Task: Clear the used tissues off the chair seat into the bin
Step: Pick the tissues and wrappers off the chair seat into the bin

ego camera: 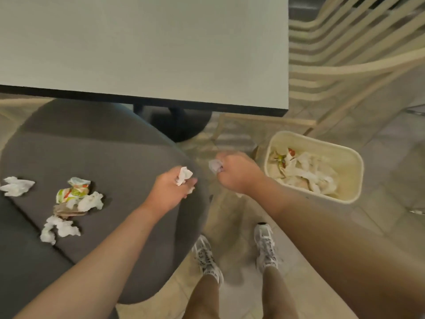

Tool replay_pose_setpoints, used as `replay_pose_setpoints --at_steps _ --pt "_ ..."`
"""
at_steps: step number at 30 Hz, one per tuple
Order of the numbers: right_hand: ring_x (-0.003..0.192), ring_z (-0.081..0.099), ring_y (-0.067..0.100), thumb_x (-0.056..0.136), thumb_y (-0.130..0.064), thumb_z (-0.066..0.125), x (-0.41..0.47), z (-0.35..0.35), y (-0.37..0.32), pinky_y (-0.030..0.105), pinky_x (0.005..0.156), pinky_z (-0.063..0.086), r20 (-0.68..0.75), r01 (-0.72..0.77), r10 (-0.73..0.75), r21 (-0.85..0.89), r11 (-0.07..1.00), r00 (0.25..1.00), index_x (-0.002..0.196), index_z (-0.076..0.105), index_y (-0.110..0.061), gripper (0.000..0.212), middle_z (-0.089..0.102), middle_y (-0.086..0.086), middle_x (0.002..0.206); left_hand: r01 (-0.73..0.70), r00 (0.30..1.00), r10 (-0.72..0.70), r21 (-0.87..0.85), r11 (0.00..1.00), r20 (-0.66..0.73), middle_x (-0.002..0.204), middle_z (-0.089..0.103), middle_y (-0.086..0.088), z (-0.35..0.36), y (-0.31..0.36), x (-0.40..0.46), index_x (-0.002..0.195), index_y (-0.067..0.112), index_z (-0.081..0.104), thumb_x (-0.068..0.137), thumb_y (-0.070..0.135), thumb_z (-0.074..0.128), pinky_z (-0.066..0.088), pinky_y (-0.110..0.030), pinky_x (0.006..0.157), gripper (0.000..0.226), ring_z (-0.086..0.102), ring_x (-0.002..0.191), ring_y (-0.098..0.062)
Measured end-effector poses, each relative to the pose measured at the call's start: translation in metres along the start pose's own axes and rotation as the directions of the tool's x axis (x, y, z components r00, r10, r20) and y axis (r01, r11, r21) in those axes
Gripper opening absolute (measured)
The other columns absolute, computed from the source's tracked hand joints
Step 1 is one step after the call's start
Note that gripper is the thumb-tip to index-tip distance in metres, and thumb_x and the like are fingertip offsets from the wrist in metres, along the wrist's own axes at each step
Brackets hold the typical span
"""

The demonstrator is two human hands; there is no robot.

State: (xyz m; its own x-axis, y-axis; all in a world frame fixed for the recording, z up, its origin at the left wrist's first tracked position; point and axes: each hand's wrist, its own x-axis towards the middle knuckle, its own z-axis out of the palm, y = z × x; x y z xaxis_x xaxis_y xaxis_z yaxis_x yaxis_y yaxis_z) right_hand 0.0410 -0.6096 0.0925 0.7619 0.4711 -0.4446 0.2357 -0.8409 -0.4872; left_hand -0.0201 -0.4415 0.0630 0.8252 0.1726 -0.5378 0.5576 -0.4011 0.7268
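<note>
Far left of the grey chair seat (110, 143): one loose white tissue (17, 186) lies alone near the seat's edge. Just right of it, a heap: a printed green-and-orange wrapper (73, 191) on top, a crumpled tissue (90, 201) touching it, brown paper (69, 211) under both, and another torn tissue wad (58, 229) nearest the person. All of this is untouched and well apart from the hands.

At the seat's right edge, the left hand (172, 189) is curled round a small white tissue ball (184, 176), which pokes out above the fingers. It sits over the rim of the seat, likely on its way toward the bin rather than reaching back for more.

Just beyond the seat, over the floor, the right hand (236, 173) pinches a second scrap, greyish-white (215, 166), in curled fingers. It is short of the bin, not yet over its opening.

Far right: the cream bin (354, 171) stands on the tiled floor, beside the table (142, 49) corner, already holding crumpled tissues and wrappers. Placed close to the chair, it seems meant to keep each carry short.

Judgement: task partway; both handfuls await dropping, four or so pieces remain on the seat.
</note>
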Motion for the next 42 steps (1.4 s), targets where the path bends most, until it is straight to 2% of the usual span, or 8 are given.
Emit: replay_pose_setpoints --at_steps 7,11,16,23,26,29,35,42 --pt "0.085 0.059 0.032 0.086 -0.014 0.049 -0.051 -0.032 0.091 0.028 0.063 0.034 -0.127 -0.106 0.108 0.023 0.994 0.986 0.099 0.052 -0.007 0.015 0.064 0.015 0.095 -0.418 0.899 0.373 0.198 0.887 0.229 0.071 0.046 -0.003 0.083 0.063 -0.003 0.072 0.007 0.045 0.088 0.045 0.045 0.035 -0.029 0.064 0.041 0.043 0.068 -0.015" --pt "0.090 0.058 0.035 0.090 -0.017 0.044 -0.076 -0.047 0.142 0.033 0.066 0.033 -0.148 -0.205 0.202 -0.003 0.979 0.968 0.107 0.045 -0.008 0.018 0.061 0.013 0.100 -0.629 0.770 0.505 0.331 0.703 0.390 0.080 0.037 0.005 0.136 0.090 0.008 0.073 0.028 0.038 0.080 0.020 0.032 0.026 -0.028 0.069 0.011 0.030 0.080 -0.014" --pt "0.080 0.041 0.023 0.085 0.000 0.040 -0.090 -0.048 0.200 0.038 0.064 0.039 -0.127 -0.224 0.227 0.043 0.974 0.965 0.110 0.040 -0.010 0.027 0.043 0.010 0.107 -0.658 0.753 0.535 0.422 0.624 0.382 0.108 0.043 -0.001 0.196 0.114 0.027 0.112 0.012 0.057 0.085 0.002 0.053 0.028 -0.020 0.090 0.030 0.026 0.100 -0.005" --pt "0.106 0.038 0.029 0.076 0.008 0.055 -0.068 -0.020 0.261 0.033 0.069 0.043 -0.033 -0.261 0.259 -0.151 0.953 0.965 0.108 0.045 -0.011 0.039 0.032 0.011 0.119 -0.703 0.710 0.524 0.498 0.507 0.470 0.093 0.052 -0.014 0.234 0.113 0.057 0.091 -0.001 0.062 0.078 -0.006 0.064 0.047 -0.035 0.075 0.014 0.048 0.091 -0.027" --pt "0.118 0.033 0.034 0.086 -0.026 0.059 -0.061 -0.012 0.267 0.039 0.094 0.040 0.074 -0.254 0.283 -0.266 0.930 0.956 0.133 0.033 -0.009 0.056 0.026 0.014 0.133 -0.558 0.825 0.394 0.472 0.683 0.405 0.094 0.048 -0.004 0.244 0.105 0.071 0.094 0.002 0.060 0.087 0.012 0.055 0.043 -0.018 0.073 0.013 0.046 0.083 -0.019" --pt "0.135 0.017 0.040 0.095 -0.044 0.036 -0.060 -0.007 0.267 0.048 0.113 0.013 0.220 -0.229 0.280 -0.230 0.946 0.934 0.146 0.014 -0.007 0.067 0.020 0.018 0.142 -0.396 0.893 0.257 0.373 0.839 0.369 0.085 0.047 0.002 0.255 0.096 0.080 0.084 0.013 0.052 0.091 0.026 0.050 0.043 -0.033 0.072 0.014 0.048 0.074 -0.015" --pt "0.132 0.031 0.036 0.091 -0.011 0.047 -0.049 0.000 0.275 0.053 0.102 0.040 0.275 -0.282 0.330 -0.199 0.938 0.903 0.148 0.012 -0.021 0.067 0.024 0.016 0.149 -0.592 0.797 0.272 0.612 0.524 0.539 0.143 0.040 -0.016 0.263 0.091 0.088 0.134 0.007 0.045 0.096 0.012 0.045 0.021 -0.033 0.110 0.038 0.031 0.134 -0.032" --pt "0.112 0.045 0.033 0.088 -0.029 0.043 -0.061 -0.022 0.252 0.041 0.072 0.043 -0.051 -0.227 0.222 -0.202 0.953 0.974 0.126 0.038 -0.017 0.040 0.046 0.011 0.124 -0.614 0.781 0.409 0.698 0.368 0.471 0.155 0.016 -0.001 0.246 0.105 0.059 0.142 0.024 0.032 0.089 0.036 0.055 0.020 -0.044 0.110 0.059 0.016 0.140 -0.023"
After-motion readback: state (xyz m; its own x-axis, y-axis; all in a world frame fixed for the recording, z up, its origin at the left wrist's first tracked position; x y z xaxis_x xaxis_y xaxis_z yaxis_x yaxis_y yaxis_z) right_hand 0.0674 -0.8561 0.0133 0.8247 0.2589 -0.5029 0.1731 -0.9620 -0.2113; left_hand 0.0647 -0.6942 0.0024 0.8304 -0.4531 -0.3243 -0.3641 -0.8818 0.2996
